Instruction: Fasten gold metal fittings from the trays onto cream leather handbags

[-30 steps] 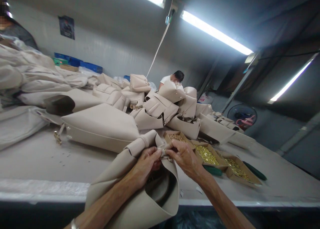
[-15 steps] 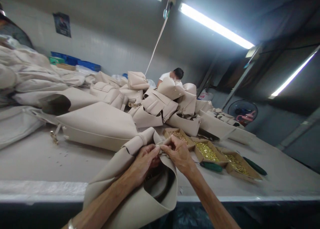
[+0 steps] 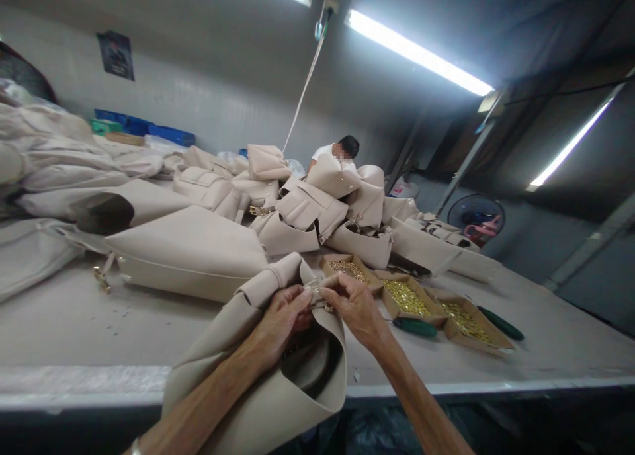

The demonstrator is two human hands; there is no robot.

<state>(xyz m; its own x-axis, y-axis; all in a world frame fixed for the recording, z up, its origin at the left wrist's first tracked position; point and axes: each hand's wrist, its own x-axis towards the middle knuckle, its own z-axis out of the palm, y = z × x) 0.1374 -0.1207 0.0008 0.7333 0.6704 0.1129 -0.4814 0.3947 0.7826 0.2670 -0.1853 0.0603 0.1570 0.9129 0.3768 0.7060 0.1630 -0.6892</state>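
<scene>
A beige handbag (image 3: 278, 415) leans at the front edge of the table, its dark inside showing through the open top. At its upper rim, my left hand (image 3: 285, 316) pinches a narrow strap end (image 3: 313, 288) between thumb and fingers. Facing it, my right hand (image 3: 354, 306) is closed on the same strap, thumb and forefinger pressed together. A small gold metal fitting (image 3: 328, 307) shows just under the right fingertips. Whether a smaller part lies between the fingers, I cannot make out.
Three cardboard trays (image 3: 441, 319) of small gold hardware stand to the right, with two green-handled tools (image 3: 417, 327) beside them. Another beige bag (image 3: 193, 243) lies at left. More bags (image 3: 312, 207) are heaped behind, where a person (image 3: 322, 154) sits bent over.
The whole view has shifted slightly left. Both hands keep their pinch on the strap; the right fingers have shifted a little, and the gold fitting shows more clearly.
</scene>
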